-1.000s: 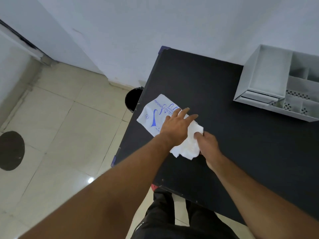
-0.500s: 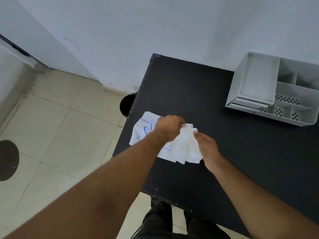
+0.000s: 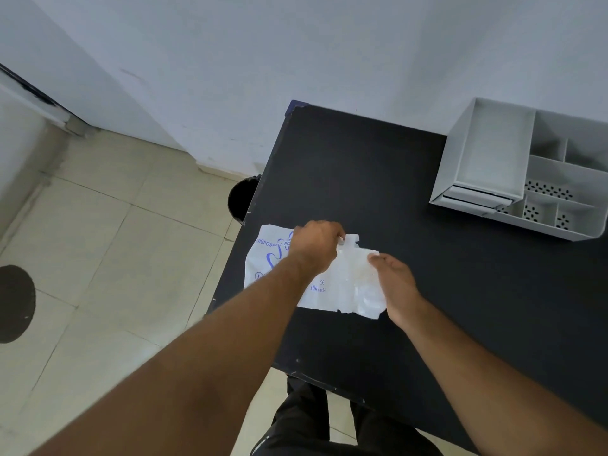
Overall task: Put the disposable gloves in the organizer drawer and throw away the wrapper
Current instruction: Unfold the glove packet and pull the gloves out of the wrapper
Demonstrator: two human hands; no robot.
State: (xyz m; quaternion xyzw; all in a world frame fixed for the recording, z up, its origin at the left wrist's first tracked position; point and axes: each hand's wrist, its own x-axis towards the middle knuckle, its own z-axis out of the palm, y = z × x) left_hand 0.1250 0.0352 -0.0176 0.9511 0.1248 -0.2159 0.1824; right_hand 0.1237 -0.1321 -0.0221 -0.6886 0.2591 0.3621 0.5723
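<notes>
A white wrapper (image 3: pixel 263 258) with blue print lies flat near the left edge of the black table (image 3: pixel 378 179). A stack of clear disposable gloves (image 3: pixel 353 284) sticks out of its right end. My left hand (image 3: pixel 316 246) is closed on the wrapper's top edge, where the gloves come out. My right hand (image 3: pixel 396 281) pinches the right side of the glove stack. The grey organizer (image 3: pixel 493 149) stands at the table's back right, with its shallow drawer (image 3: pixel 477 197) at its front left.
A black bin (image 3: pixel 241 199) stands on the tiled floor beside the table's left edge, partly hidden by the tabletop. A dark round patch (image 3: pixel 14 302) marks the floor at far left. White walls rise behind the table. My legs show below the near edge.
My left hand went from lying flat on the pack to gripping its top edge. More of the glove stack now shows to the right of the wrapper, with my right hand still on it.
</notes>
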